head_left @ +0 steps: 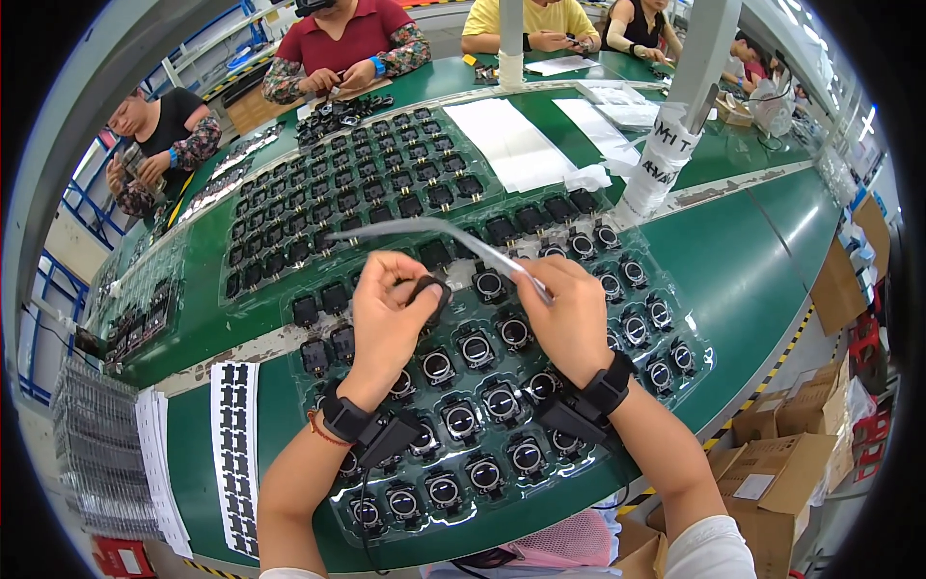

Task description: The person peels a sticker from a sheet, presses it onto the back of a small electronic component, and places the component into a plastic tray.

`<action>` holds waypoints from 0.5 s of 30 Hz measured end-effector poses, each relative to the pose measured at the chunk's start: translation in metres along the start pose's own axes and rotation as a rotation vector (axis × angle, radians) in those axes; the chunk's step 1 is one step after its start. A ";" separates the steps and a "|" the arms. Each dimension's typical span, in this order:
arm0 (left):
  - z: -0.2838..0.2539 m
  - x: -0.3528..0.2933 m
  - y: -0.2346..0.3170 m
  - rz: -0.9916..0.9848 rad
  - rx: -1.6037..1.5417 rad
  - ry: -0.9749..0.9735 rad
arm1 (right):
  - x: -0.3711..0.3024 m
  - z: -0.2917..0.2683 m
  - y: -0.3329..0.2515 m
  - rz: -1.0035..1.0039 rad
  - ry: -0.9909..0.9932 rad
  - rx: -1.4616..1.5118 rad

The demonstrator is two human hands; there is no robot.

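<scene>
My left hand (386, 314) pinches a small black round part (429, 289) between thumb and fingers, above a clear plastic tray (702, 359) of black square parts with silver rings. My right hand (569, 309) holds a long clear plastic strip (424, 230) that arcs up and to the left over the tray. Both wrists wear black bands with small black devices. The two hands are close together, a little apart, over the middle of the tray.
A second tray (253, 218) of black parts lies farther back on the green table (762, 261). White sheets (511, 145) and a wrapped post (666, 159) stand behind. Other people sit across the table. Cardboard boxes (781, 463) sit at lower right, stacked sheets (154, 463) at left.
</scene>
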State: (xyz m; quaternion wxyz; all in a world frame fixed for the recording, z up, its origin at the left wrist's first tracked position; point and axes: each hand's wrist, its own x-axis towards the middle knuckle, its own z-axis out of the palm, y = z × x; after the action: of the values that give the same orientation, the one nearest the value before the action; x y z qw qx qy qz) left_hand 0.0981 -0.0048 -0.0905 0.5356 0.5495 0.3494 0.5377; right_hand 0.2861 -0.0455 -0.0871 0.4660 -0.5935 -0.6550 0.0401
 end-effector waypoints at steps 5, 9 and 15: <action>0.001 0.012 0.010 -0.076 0.222 -0.146 | 0.001 0.004 0.000 0.095 0.058 0.209; -0.001 0.028 -0.003 -0.081 0.570 -0.246 | 0.001 0.001 -0.003 0.043 0.138 0.282; 0.011 0.037 0.006 0.060 0.905 -0.219 | 0.004 -0.002 -0.006 0.051 0.209 0.341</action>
State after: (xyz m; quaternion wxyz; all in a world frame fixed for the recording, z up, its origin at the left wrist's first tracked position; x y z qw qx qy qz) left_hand 0.1139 0.0271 -0.0753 0.2600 0.7912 0.4743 0.2854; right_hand 0.2835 -0.0454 -0.0797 0.6239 -0.5233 -0.5717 0.1004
